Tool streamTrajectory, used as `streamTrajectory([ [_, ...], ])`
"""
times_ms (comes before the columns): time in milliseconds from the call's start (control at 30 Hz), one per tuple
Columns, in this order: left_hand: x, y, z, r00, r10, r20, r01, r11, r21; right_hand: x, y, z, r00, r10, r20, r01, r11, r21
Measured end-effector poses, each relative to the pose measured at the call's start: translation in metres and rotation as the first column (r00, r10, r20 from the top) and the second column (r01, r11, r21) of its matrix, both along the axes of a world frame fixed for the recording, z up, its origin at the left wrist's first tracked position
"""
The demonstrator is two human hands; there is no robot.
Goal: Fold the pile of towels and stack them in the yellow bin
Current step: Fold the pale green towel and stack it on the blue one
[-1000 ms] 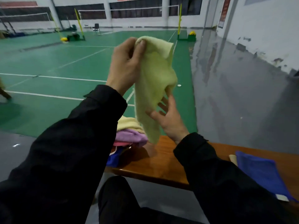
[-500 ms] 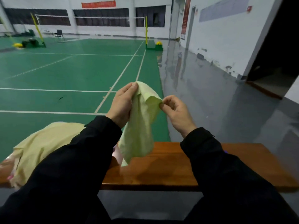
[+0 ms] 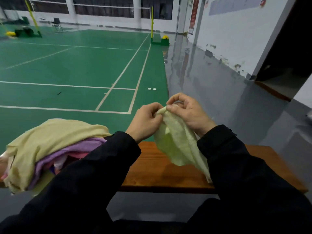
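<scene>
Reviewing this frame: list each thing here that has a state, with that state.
Pale green towel: unfolded, hanging above the bench, pinched at its top edge.
Left hand: pinches the towel.
Right hand: pinches the towel.
Towel pile: unfolded, heaped on the bench.
Bench: partly bare.

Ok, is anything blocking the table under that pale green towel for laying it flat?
Nothing visible does. The pale green towel, pinched by left hand and right hand, hangs over bare wooden table; the towel pile lies to its left.
</scene>
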State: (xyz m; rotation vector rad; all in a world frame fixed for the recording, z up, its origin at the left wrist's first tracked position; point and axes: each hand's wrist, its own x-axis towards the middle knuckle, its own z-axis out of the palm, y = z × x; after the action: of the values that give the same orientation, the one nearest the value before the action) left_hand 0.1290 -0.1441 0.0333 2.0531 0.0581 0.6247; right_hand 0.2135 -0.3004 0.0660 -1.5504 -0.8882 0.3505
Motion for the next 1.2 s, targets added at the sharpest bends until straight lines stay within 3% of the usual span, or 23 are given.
streamTrajectory([
  [67,0.002,0.001,0.000,0.989,0.151,0.006,-0.151,0.986,0.073,0.010,-0.010,0.000,0.995,0.065,0.077,-0.045,0.969,-0.244],
  [133,0.001,0.006,0.001,0.973,0.228,0.033,-0.231,0.964,0.128,0.019,-0.019,0.000,0.963,0.085,0.254,0.062,0.851,-0.522],
  [200,-0.001,0.018,-0.002,0.964,0.253,0.078,-0.264,0.939,0.221,0.029,-0.030,-0.003,0.919,0.078,0.387,0.198,0.758,-0.622],
  [267,-0.002,0.036,-0.011,0.958,0.268,0.106,-0.288,0.898,0.333,0.037,-0.038,-0.007,0.890,-0.008,0.455,0.297,0.769,-0.567],
  [400,0.000,0.062,-0.017,0.937,0.349,-0.005,-0.277,0.754,0.595,0.051,-0.031,-0.010,0.840,-0.263,0.475,0.452,0.824,-0.341],
  [467,0.006,0.067,-0.010,0.913,0.407,-0.025,-0.338,0.790,0.512,0.062,-0.022,-0.010,0.811,-0.291,0.508,0.496,0.803,-0.331],
  [533,0.012,0.068,-0.002,0.935,0.327,-0.133,-0.300,0.934,0.193,0.069,-0.015,-0.011,0.819,-0.286,0.497,0.490,0.799,-0.348],
  [600,0.013,0.068,-0.001,0.967,0.191,-0.169,-0.208,0.974,-0.086,0.071,-0.010,-0.013,0.874,-0.305,0.378,0.434,0.840,-0.326],
  [667,0.007,0.068,-0.004,0.972,0.091,-0.217,-0.107,0.992,-0.060,0.068,-0.008,-0.017,0.918,-0.338,0.207,0.385,0.883,-0.269],
  [800,0.005,0.076,-0.023,0.972,0.157,-0.172,-0.103,0.953,0.286,0.065,-0.016,-0.028,0.932,-0.360,-0.046,0.339,0.909,-0.241],
  [933,0.003,0.080,-0.034,0.982,0.090,-0.165,-0.052,0.973,0.224,0.065,-0.024,-0.041,0.938,-0.314,-0.147,0.266,0.923,-0.277],
  [1033,0.004,0.085,-0.037,0.968,0.129,-0.213,-0.076,0.967,0.242,0.072,-0.023,-0.049,0.942,-0.329,-0.074,0.290,0.903,-0.316],
  [1200,0.022,0.088,-0.019,0.966,0.247,-0.079,-0.218,0.939,0.268,0.087,-0.010,-0.045,0.871,-0.384,0.307,0.476,0.812,-0.336],
])
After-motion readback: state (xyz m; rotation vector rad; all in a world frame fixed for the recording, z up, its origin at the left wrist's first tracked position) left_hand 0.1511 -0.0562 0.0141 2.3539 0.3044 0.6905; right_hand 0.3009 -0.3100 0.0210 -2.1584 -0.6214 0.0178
